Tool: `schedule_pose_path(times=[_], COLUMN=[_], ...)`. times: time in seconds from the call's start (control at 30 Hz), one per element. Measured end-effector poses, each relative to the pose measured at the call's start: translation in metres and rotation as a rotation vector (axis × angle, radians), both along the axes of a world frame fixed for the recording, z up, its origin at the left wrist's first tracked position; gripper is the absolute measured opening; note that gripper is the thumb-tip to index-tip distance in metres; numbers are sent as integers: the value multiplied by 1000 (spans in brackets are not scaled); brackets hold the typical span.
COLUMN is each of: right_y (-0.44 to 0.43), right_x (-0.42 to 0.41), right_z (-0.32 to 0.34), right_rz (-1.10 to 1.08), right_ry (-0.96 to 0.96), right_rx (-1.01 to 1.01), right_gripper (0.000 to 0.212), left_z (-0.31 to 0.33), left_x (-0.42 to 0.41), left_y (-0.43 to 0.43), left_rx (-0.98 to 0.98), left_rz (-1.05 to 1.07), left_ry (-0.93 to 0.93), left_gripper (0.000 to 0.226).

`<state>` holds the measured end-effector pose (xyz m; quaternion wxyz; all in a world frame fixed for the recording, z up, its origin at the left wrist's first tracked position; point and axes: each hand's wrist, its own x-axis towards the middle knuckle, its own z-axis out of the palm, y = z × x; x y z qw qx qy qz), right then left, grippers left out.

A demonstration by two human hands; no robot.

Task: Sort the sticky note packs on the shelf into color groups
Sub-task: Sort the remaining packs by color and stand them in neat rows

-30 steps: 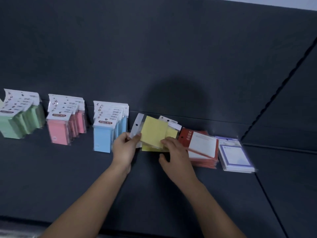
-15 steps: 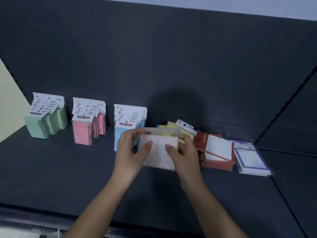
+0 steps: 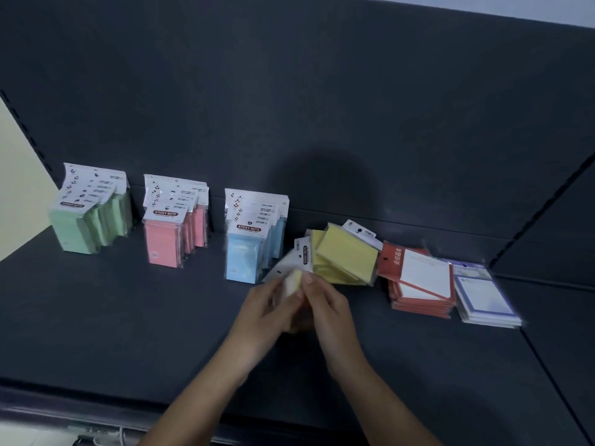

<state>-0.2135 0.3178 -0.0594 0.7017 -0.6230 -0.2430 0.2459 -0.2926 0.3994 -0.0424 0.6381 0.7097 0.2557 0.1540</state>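
We hold a pale yellow pack [image 3: 293, 281] between both hands, just above the shelf [image 3: 128, 317] and in front of the gap between the blue packs and the yellow ones. Our left grip [image 3: 267, 305] closes on its left side, fingers curled round it. Our right grip [image 3: 325, 304] pinches its right edge. The pack is blurred, so we cannot read its header card.

Right behind it lies the yellow pile [image 3: 347, 255], loose and tilted, leaning towards the back wall. To its left the blue group [image 3: 254, 249] stands upright in a row, then the pink group [image 3: 174, 233], then the green group [image 3: 93, 217], each well apart from the next. Right of the yellow pile, touching it, sits a flat stack of red-bordered pads [image 3: 418, 284], and just beside that a flat stack of purple-bordered pads [image 3: 483, 294].
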Motion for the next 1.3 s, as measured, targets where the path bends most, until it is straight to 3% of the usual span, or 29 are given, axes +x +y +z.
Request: schedule_pose_path(times=[0.07, 0.1, 0.2, 0.27, 0.33, 0.5, 0.57, 0.67, 0.77, 0.83, 0.9, 1.0, 1.1, 1.23, 1.3], right_y=[0, 0, 0, 1, 2, -3, -9, -23, -33, -36, -36, -35, -37, -46, -49], right_x=[0, 1, 7, 8, 8, 14, 20, 32, 47, 58, 67, 72, 71, 59, 50], right_z=[2, 0, -11, -17, -20, -23, -21, -14, -9, -6, -3, -2, -7, -10, -8], right_rz=[78, 64, -21, -28, -12, 74, 45, -197, -358, -428, -434, -374, -343, -179, -39], right_ry=[-101, -208, -445, -414, -370, -657, -575, -59, 559, 764, 832, 899, 862, 597, 413], right_rx=[-16, -67, -312, -424, -480, -618, -609, -390, -85, 75, 159, 190, 179, 115, 12], right_gripper=[28, 21, 20, 29, 34, 28, 22, 7, 7, 8, 11, 16, 15, 12, 11], left_z=[4, 2, -9, -21, -34, -46, -42, -28, -9, 1, 6, 7, 7, 5, 6], left_x=[-4, -5, -5, -5, -5, 0, 8, 25, 56, 81, 99, 111, 105, 85, 73], left_y=[4, 8, 19, 30, 43, 59, 55, 39, 21, 15, 13, 14, 16, 21, 24], left_rx=[-215, -193, -177, -187, -87, 401, 605, 783, 529, 278, 204, 93, -178, -428, -436], left_rz=[83, 123, 197, 220, 241, 339, 306, 286, 187, 146, 170, 243, 272, 261, 251], left_ry=[-187, -210, -189, -105, -9, 115, 96, -68, -111, -52, -37, -78, -118, -149, -177], left_gripper=[16, 15, 33, 38, 38, 53, 51, 31, 26, 31, 30, 22, 23, 16, 11])
